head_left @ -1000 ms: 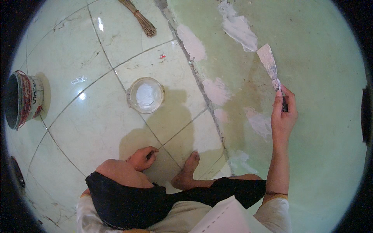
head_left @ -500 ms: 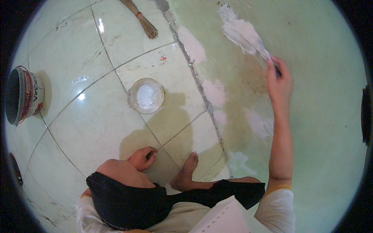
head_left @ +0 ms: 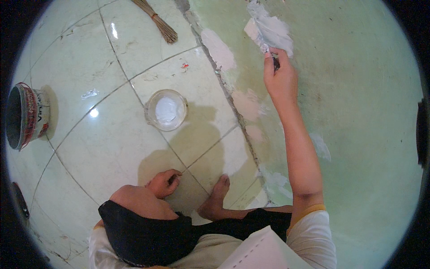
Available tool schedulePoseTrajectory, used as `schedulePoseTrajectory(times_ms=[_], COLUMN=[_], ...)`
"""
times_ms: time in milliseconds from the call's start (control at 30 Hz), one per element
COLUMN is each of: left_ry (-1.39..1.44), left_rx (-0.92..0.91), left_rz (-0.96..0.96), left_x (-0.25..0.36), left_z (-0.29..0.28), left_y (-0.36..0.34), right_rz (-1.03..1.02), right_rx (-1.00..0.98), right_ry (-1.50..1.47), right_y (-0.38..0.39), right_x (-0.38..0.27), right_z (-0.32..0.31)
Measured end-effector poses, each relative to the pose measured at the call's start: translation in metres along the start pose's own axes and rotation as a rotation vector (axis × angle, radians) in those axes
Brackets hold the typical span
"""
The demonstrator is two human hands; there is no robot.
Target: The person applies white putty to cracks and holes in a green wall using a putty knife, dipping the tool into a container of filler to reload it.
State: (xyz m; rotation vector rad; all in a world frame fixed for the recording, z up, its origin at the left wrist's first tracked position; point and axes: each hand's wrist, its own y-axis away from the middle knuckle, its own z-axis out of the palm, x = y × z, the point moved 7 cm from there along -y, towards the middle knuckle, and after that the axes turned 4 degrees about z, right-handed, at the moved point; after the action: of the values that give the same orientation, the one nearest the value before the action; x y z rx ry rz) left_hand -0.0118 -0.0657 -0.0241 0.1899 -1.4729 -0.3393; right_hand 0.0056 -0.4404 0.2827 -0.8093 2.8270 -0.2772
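Observation:
My right hand grips a putty knife, its pale, coated blade at a wet white patch high in view on the green painted wall. My left hand hangs beside my bent knee over the tiles, fingers curled; whether they hold anything is unclear. A round tub of white paste stands on the floor between my hands, left of the wall. More pale patches run down the wall along the cracked joint at the floor.
A bucket with red markings is at the far left on the tiled floor. A bundled stick broom lies at the top. My bare foot rests near the joint. A dark object shows at the lower-left rim.
My right hand with the putty knife has moved up and to the left, bringing the blade onto the upper white patch. My left hand has not visibly moved.

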Motion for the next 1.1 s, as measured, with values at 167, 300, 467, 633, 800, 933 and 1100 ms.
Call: schedulePoseTrajectory(times_ms=[167, 300, 467, 633, 800, 933, 1100], left_ry=[-0.054, -0.002, -0.046, -0.027, -0.032, -0.027, -0.019], left_rx=[0.035, 0.049, 0.013, 0.033, 0.148, 0.144, 0.125], left_rz=[0.051, 0.073, 0.039, 0.027, 0.187, 0.190, 0.193], left_x=[-0.006, 0.002, 0.009, 0.001, -0.006, -0.003, 0.003], left_z=[-0.003, -0.005, -0.007, 0.001, -0.001, -0.006, -0.005], left_y=[0.006, 0.006, 0.005, -0.002, 0.001, 0.004, 0.002], right_rz=[-0.008, 0.124, -0.051, 0.008, -0.019, 0.110, 0.097], right_rx=[0.106, 0.112, 0.059, -0.040, 0.066, 0.097, 0.029], right_ry=[-0.053, -0.026, -0.108, -0.067, -0.029, -0.046, -0.090], right_y=[0.020, 0.068, 0.070, 0.023, 0.040, 0.089, 0.080], right_x=[0.030, 0.060, 0.038, 0.020, 0.055, 0.076, 0.055], right_z=[-0.042, -0.108, -0.083, -0.016, -0.053, -0.110, -0.098])
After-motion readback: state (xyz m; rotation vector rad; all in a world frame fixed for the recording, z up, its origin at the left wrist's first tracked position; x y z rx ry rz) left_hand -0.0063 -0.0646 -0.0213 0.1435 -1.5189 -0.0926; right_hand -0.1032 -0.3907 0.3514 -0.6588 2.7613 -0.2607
